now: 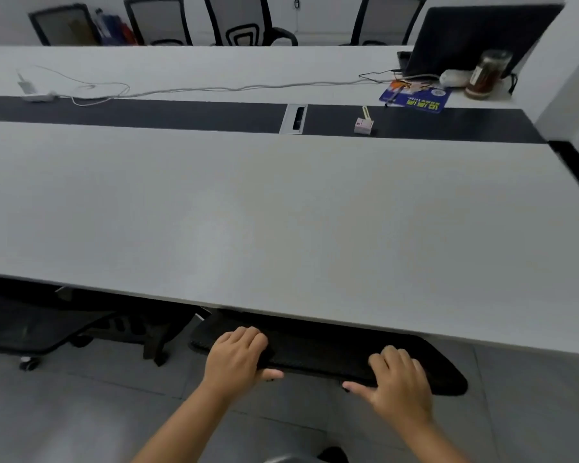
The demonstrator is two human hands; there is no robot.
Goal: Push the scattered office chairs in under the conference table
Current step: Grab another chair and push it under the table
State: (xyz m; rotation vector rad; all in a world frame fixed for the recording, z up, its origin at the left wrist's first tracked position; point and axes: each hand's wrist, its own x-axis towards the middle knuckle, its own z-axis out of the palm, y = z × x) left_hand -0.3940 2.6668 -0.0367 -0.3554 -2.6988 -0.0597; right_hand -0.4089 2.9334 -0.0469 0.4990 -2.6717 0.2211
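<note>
A black mesh office chair [325, 354] stands right at the near edge of the long white conference table [281, 212], its backrest top just below the tabletop edge. My left hand [239, 359] grips the top of the backrest on its left side, fingers over the top and thumb underneath. My right hand [398, 379] grips the same top edge further right, thumb stretched out to the left. The chair's seat and base are hidden under the table.
Another black chair [30, 325] sits partly under the table at the left. Several chairs [248, 21] line the far side. On the table lie a power strip [36, 95] with cables, a laptop [475, 35], a jar [487, 75], a blue booklet [415, 96]. Grey tiled floor below.
</note>
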